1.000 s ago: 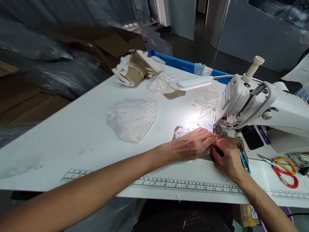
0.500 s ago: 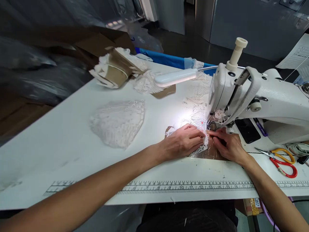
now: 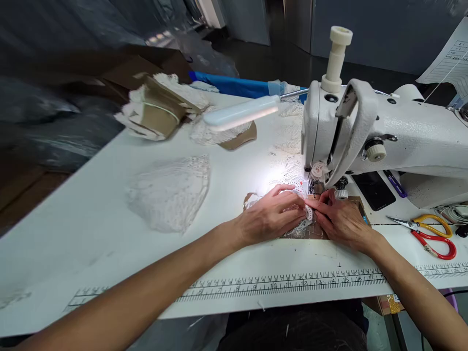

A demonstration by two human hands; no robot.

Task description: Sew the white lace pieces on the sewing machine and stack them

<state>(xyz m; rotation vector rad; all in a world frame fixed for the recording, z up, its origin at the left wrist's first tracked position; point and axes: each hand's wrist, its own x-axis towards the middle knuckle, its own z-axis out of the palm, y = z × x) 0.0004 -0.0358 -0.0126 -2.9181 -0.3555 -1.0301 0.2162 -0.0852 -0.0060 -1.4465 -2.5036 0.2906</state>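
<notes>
A strip of white lace [image 3: 293,170] lies under the presser foot of a white sewing machine [image 3: 331,122]. My left hand [image 3: 278,214] presses down on the lace just left of the foot, its fingers curled and close together. On the foot's near side, my right hand [image 3: 338,217] pinches the lace edge between thumb and forefinger, its fingertips almost touching those of my left. Brown cardboard or a plate [image 3: 303,232] shows beneath both hands. The needle tip is too small to make out.
White lace pieces [image 3: 170,192] lie on the table's left. Behind them sits a bundle [image 3: 161,109] of lace and brown card. A lamp [image 3: 241,113] reaches over the table. Scissors [image 3: 429,234], a black phone [image 3: 373,190] and a purple pen [image 3: 395,184] lie at right.
My view has shifted slightly, so the machine appears further left. My right hand has moved in closer to my left hand's fingertips, covering more of the brown surface. The lace remains under the foot.
</notes>
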